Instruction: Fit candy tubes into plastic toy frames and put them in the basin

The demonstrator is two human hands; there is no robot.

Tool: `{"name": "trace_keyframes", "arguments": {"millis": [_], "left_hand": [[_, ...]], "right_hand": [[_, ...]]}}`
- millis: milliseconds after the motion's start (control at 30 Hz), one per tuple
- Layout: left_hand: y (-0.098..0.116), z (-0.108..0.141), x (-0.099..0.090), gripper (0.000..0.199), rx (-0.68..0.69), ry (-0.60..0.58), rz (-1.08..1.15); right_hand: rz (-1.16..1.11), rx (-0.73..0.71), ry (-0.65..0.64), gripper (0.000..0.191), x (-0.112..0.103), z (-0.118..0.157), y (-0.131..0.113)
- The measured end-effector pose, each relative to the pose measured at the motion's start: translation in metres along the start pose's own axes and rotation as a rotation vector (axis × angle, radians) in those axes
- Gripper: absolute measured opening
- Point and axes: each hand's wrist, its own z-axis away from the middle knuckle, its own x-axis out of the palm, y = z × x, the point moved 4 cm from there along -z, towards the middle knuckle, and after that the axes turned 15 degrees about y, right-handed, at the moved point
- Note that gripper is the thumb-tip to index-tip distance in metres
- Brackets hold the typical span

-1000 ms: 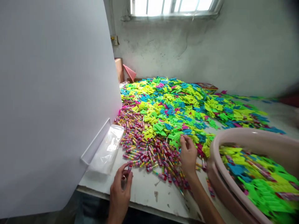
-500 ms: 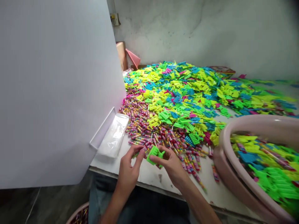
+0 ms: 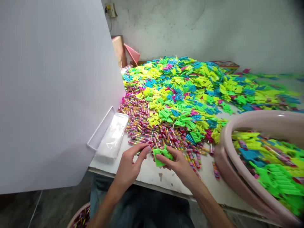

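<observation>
Turned a little since the earlier frame, the green plastic piece [image 3: 161, 156] now sits flatter between the two hands, just above the table's near edge. Its ribbed shape is partly hidden by the fingers. The right hand [image 3: 177, 164] curls closely over it from the three o'clock side, with the fingers nearly closed on the plastic. The left hand [image 3: 129, 166] reaches in from nine o'clock, fingers almost straight and fingertips at the piece's left edge. Both hands have hold of it.

Scuffed white table [image 3: 152, 172] runs under everything. At twelve o'clock from the hands spreads a wide heap of green, yellow, blue and pink plastic pieces [image 3: 180, 95], with a mass of striped candy sticks [image 3: 144, 126] along its near side, touching the fingertips' area. A clear plastic bag [image 3: 111, 136] lies at ten o'clock against a tall white board [image 3: 54, 95]. At three o'clock, a pink basin [image 3: 261, 115] holds more pieces.

Beyond the heap stand a tan carton [image 3: 118, 50] and a stained, whitewashed wall [image 3: 190, 25] with a small electrical box [image 3: 110, 9]. A printed card [image 3: 225, 66] lies at the heap's far edge, its writing too small to read.
</observation>
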Motion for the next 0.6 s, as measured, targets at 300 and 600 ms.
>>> {"name": "trace_keyframes", "arguments": {"millis": [300, 600], "left_hand": [[-0.002, -0.002, 0.005, 0.027, 0.045, -0.089, -0.039], [0.012, -0.005, 0.005, 0.021, 0.243, -0.06, -0.116]], "right_hand": [[-0.05, 0.03, -0.075, 0.028, 0.002, 0.004, -0.002], [-0.106, 0.063, -0.039, 0.03, 0.001, 0.004, 0.0]]}}
